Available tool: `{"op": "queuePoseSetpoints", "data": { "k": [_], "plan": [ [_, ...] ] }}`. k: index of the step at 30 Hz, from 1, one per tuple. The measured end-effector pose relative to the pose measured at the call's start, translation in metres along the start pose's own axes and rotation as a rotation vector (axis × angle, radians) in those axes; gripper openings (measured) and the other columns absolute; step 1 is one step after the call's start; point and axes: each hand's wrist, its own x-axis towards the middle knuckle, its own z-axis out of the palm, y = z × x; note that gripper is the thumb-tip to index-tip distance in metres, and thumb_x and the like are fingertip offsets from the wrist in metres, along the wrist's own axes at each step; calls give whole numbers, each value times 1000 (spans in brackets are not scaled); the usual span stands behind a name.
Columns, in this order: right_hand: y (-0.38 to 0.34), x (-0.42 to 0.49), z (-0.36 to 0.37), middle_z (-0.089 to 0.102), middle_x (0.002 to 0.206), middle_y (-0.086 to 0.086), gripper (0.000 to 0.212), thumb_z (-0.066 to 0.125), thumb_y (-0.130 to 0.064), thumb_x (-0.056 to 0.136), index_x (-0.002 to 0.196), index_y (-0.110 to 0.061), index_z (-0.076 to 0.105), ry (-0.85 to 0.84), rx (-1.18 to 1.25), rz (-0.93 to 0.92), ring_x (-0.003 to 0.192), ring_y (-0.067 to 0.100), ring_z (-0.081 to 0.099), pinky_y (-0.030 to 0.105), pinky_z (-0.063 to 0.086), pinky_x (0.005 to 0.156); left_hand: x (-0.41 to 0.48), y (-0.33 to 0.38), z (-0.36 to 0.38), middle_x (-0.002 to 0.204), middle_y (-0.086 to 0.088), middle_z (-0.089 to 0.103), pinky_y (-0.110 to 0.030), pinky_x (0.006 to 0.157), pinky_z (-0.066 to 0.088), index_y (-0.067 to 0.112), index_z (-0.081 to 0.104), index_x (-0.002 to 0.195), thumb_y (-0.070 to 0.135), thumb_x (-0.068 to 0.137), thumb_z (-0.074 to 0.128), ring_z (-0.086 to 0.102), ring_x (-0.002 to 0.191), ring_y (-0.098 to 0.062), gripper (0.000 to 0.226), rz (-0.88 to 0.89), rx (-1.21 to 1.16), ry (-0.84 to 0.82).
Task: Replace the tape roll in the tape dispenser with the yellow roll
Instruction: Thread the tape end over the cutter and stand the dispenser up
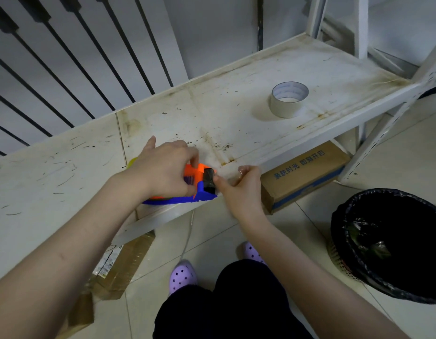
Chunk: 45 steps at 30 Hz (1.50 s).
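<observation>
Two hands point(163, 167) point(239, 189) on one dispenser point(200, 184); one grey roll point(289, 99) apart.

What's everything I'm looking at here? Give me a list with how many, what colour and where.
tape dispenser: one, orange and blue, near edge of the shelf
yellow roll: one, mostly hidden behind the left hand
pale tape roll: one, off-white, lying flat, far right on the shelf
shelf: one, white, stained
cardboard boxes: two, brown, on the floor under the shelf
bin: one, black liner, floor at right
shoes: two, lilac
left hand: on the dispenser
right hand: pinching at the dispenser's front end
</observation>
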Motion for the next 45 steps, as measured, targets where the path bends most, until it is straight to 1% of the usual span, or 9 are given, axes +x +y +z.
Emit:
{"op": "queuePoseSetpoints", "data": {
  "k": [5,9,13,17,19,26,32,40,45],
  "plan": [
    [3,0,3,42,100,4,48,74,-25,77,105,-11,38,21,37,69,89,16,46,20,39,67,5,18,0,123,2,55,-55,113,14,22,45,127,62,57,72,51,120,-22,85,36,48,-78],
    [3,-3,-1,47,85,2,23,64,-27,85,91,-16,45,-1,144,181,74,18,52,26,44,63,10,22,4,85,8,55,-50,109,25,23,60,91,59,57,72,55,90,-19,51,26,56,-45],
    [4,-4,-15,58,70,3,20,48,-20,95,100,-5,61,25,161,197,51,9,53,21,48,54,10,17,4,83,10,54,-46,107,27,26,60,89,60,56,72,44,78,-15,49,41,63,-11],
    [0,-9,-23,61,62,2,19,54,-14,92,80,-7,66,-6,157,161,45,2,55,17,48,52,1,10,-3,82,9,60,-31,71,40,29,61,89,64,53,71,53,78,-17,51,58,-1,47],
    [-6,-14,-26,61,62,4,17,56,-11,91,78,-6,66,-35,219,154,44,1,57,12,47,48,-5,7,-7,84,10,61,-29,64,43,32,61,91,62,53,71,57,82,-16,50,58,-46,69],
    [-28,-33,-22,60,62,11,11,58,-5,89,82,-2,66,-82,464,135,48,9,59,16,52,52,-25,-9,-16,95,14,64,-39,74,54,36,62,102,60,48,69,60,92,-13,60,77,-244,136],
    [-36,-42,-11,64,61,8,14,59,-8,89,78,-8,67,-97,485,90,52,9,61,17,54,55,-34,-17,-22,98,17,66,-37,81,55,38,65,103,59,44,69,62,94,-6,62,100,-393,198],
    [-48,-41,5,67,55,-6,20,56,-14,92,77,-21,66,-179,350,-27,50,3,62,15,52,53,-40,-25,-23,100,20,67,-23,89,50,34,65,104,54,42,73,63,97,-1,66,120,-661,248],
    [-55,-33,10,68,62,-4,13,60,-18,89,78,-20,67,-240,362,32,45,3,61,15,50,48,-43,-34,-19,92,22,70,-7,78,48,40,65,95,48,41,78,65,91,4,55,112,-847,287]
  ]
}}
